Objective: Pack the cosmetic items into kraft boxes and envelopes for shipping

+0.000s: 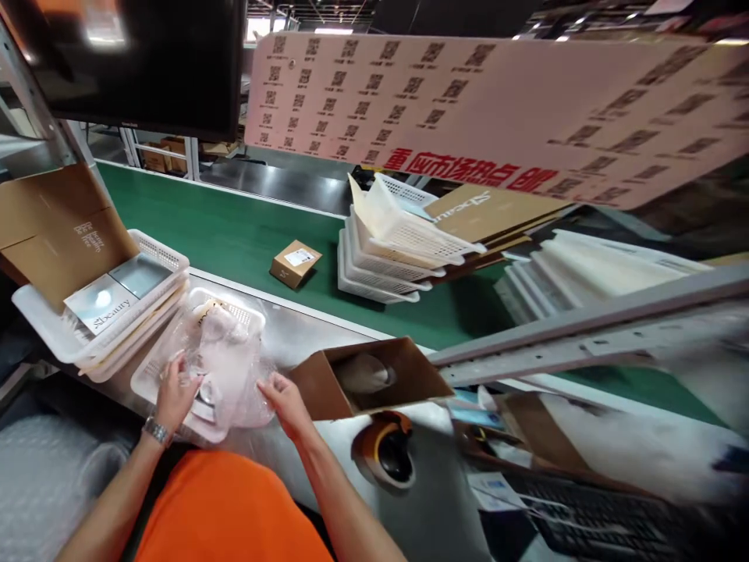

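My left hand (173, 388), a watch on its wrist, grips the left edge of a clear bubble-wrap bundle (225, 359). My right hand (285, 400) pinches the bundle's right side. The wrap lies over a white plastic basket (249, 312) on the metal bench and covers a pale item I cannot make out. An open brown cardboard box (374, 375) lies on its side just right of my right hand, with a pale wrapped object inside.
White baskets at left hold flat grey boxes (114, 293) and folded cardboard (55, 226). A small brown parcel (296, 263) sits on the green conveyor (193, 222), near stacked white baskets (389, 250). A tape dispenser (386, 451) and keyboard (585, 515) are at lower right.
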